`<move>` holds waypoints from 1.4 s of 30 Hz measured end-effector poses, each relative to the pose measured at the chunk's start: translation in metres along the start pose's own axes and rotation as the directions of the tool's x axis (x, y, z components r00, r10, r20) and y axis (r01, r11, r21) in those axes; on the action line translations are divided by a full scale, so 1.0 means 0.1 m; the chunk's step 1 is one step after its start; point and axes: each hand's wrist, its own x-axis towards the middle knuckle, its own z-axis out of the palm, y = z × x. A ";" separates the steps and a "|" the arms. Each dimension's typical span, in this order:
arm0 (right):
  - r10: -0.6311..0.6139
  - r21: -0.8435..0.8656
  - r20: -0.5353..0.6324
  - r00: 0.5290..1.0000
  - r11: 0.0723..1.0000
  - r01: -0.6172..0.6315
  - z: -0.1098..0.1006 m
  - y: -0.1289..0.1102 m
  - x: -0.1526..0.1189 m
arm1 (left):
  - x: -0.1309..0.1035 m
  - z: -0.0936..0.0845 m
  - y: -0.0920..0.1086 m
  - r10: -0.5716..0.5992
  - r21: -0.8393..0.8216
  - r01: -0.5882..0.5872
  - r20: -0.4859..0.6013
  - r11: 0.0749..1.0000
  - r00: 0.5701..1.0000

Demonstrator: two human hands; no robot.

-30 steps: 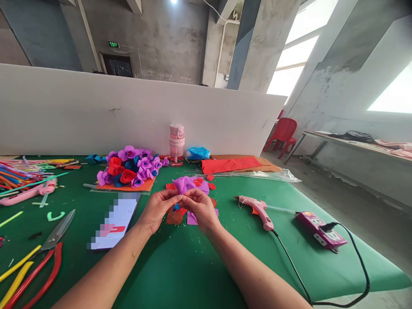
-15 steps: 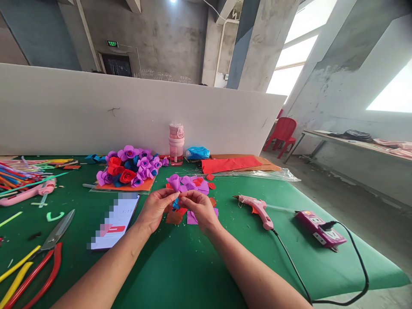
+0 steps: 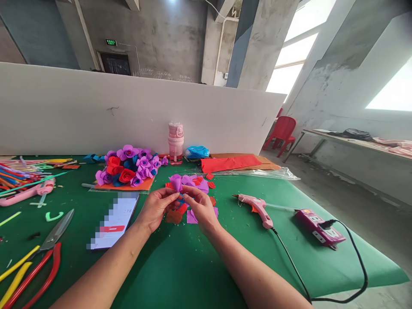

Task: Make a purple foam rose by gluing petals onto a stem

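Note:
Over the middle of the green table, a small purple paper flower [image 3: 175,182] stands upright between my hands. My left hand [image 3: 157,209] is closed, thumb and fingers pinching the flower at its base. From the other side, my right hand [image 3: 200,209] is closed with its fingertips meeting at the same base; its grip is partly hidden. Loose purple paper petals [image 3: 202,185] lie just behind the hands. Below the fingers are a brown paper piece [image 3: 174,216] and a purple paper piece [image 3: 192,217], with red and blue scraps partly covered.
A pink glue gun [image 3: 255,208] lies right, its cord beside a purple power box [image 3: 318,229]. Left are a phone [image 3: 117,223], large scissors [image 3: 53,236] and pipe cleaners [image 3: 19,176]. Behind stand finished paper flowers [image 3: 128,165], a pink bottle [image 3: 175,143] and red paper [image 3: 230,163].
The purple flower has turned slightly and stands more upright between the hands. My right fingertips have shifted a little at its base. Objects on the table stay in place.

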 end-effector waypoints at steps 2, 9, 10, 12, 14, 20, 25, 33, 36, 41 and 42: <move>-0.015 -0.012 -0.004 1.000 1.000 0.015 0.01 0.00 -0.01 | 0.00 0.00 0.00 -0.004 -0.006 0.004 -0.001 1.000 1.000; -0.086 -0.149 -0.036 0.996 0.986 0.079 0.03 0.00 -0.02 | 0.01 -0.01 0.00 -0.006 -0.018 0.006 -0.009 1.000 1.000; -0.104 -0.168 -0.036 0.994 0.981 0.096 0.03 0.01 -0.02 | 0.01 -0.02 -0.01 -0.005 -0.018 0.005 -0.009 1.000 1.000; -0.142 -0.201 -0.027 0.989 0.970 0.134 0.03 0.01 -0.02 | 0.01 -0.02 -0.01 -0.005 -0.019 0.005 -0.012 1.000 1.000; -0.184 -0.235 -0.015 0.983 0.956 0.175 0.04 0.01 -0.03 | 0.01 -0.02 -0.01 -0.003 -0.024 0.003 -0.016 1.000 1.000; -0.308 -0.414 0.026 0.951 0.862 0.291 0.07 -0.04 -0.10 | 0.00 -0.01 0.01 0.001 -0.048 -0.002 -0.028 0.999 1.000; -0.372 -0.545 0.096 0.923 0.757 0.361 0.09 -0.03 -0.14 | 0.01 -0.01 0.01 -0.013 -0.074 0.010 -0.034 0.997 0.999; -0.432 -0.728 0.170 0.886 0.551 0.408 0.08 0.00 -0.16 | 0.03 -0.02 -0.02 -0.008 -0.087 0.007 -0.011 0.996 1.000; -0.433 -0.733 0.166 0.886 0.547 0.404 0.09 0.00 -0.17 | 0.03 -0.01 -0.02 -0.015 -0.094 0.015 -0.009 0.995 1.000; -0.447 -0.672 0.173 0.878 0.598 0.437 0.13 -0.06 -0.20 | 0.05 -0.06 -0.02 -0.040 -0.154 0.036 -0.025 0.987 0.999; -0.457 -0.648 0.165 0.874 0.618 0.446 0.13 -0.08 -0.19 | 0.05 -0.08 -0.02 -0.042 -0.162 0.037 -0.028 0.986 0.999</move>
